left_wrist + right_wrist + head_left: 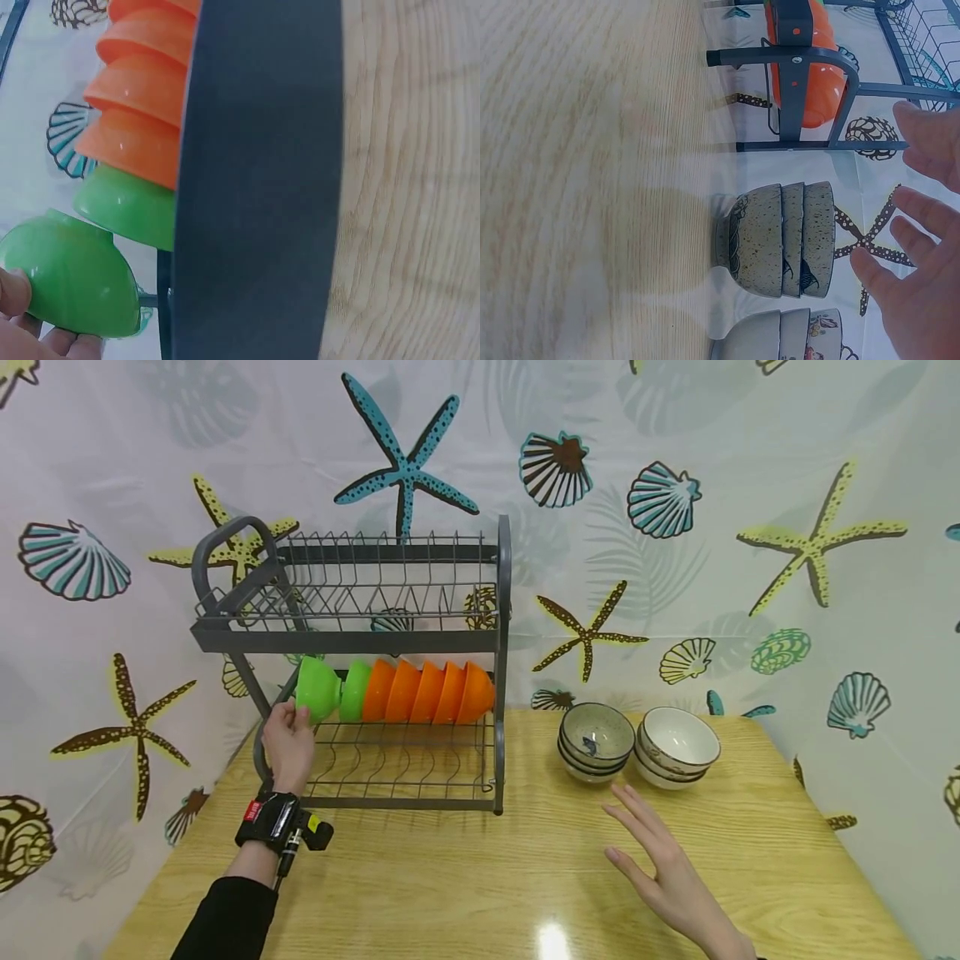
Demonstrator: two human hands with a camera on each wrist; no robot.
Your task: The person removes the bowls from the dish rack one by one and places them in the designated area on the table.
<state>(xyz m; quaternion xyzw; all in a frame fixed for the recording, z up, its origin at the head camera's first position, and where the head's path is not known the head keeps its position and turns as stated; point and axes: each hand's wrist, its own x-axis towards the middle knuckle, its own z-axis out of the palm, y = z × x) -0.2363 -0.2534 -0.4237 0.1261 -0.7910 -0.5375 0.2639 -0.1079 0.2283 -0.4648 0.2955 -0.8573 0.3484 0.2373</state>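
Observation:
My left hand (289, 743) holds a green bowl (317, 690) at the left end of the dish rack's lower tier, thumb on its outer wall and fingers at its rim. That bowl lies tilted on its side, its foot towards a second green bowl (354, 693). Several orange bowls (427, 693) continue the row to the right, nested sideways. In the left wrist view the held green bowl (71, 274) stands slightly apart from the row. My right hand (663, 864) hovers over the table with fingers extended and holds nothing, nearest to a stack of speckled grey bowls (597, 735).
The dark grey two-tier dish rack (352, 642) stands on the wooden table (450, 877); wires divide its upper tier. A stack of white bowls (678, 739) sits right of the speckled ones. Behind hangs a cloth (465, 435) printed with starfish and shells.

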